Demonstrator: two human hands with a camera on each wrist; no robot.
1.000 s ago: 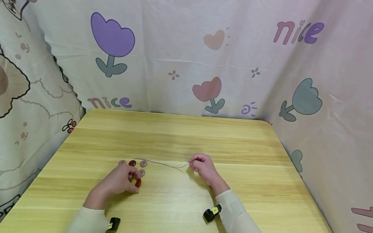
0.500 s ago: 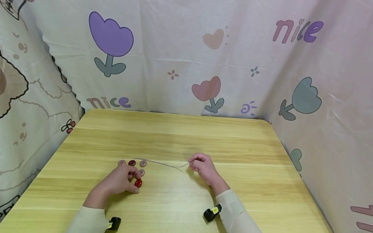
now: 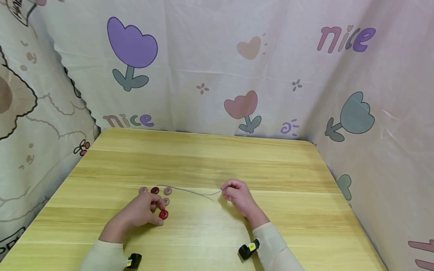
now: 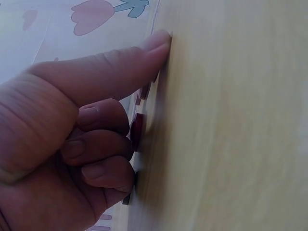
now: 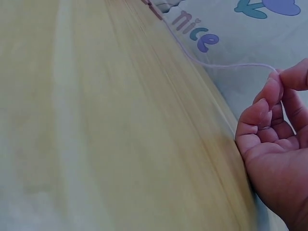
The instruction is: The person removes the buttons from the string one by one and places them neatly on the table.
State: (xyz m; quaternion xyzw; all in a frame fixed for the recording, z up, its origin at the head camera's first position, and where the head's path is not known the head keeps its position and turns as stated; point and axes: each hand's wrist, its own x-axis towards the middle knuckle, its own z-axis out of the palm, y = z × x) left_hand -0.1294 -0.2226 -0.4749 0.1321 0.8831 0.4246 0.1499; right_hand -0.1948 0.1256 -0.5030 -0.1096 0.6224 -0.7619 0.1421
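Observation:
Between the thumb and index finger of my left hand point(image 3: 140, 210), a red button point(image 3: 163, 214) is held low over the table, its round face turned to the head camera. In the left wrist view the thumb tip comes down at the table surface and hides the pinched button. My right hand point(image 3: 239, 195) pinches one end of a thin, pale string point(image 3: 190, 191) between thumb and fingertip. The string runs left to a small group of buttons: a dark red button point(image 3: 155, 190) and pink buttons point(image 3: 167, 191) around it, close to the left hand.
A light wooden table point(image 3: 203, 162) carries everything. Behind and beside it hangs a printed curtain point(image 3: 190, 49) with flowers and lettering. Black wrist devices point(image 3: 248, 249) sit at both cuffs, low over the table.
The red button in my left fingers has turned from edge-on to show its face. Both hands stay nearly in place, and the string keeps its shape.

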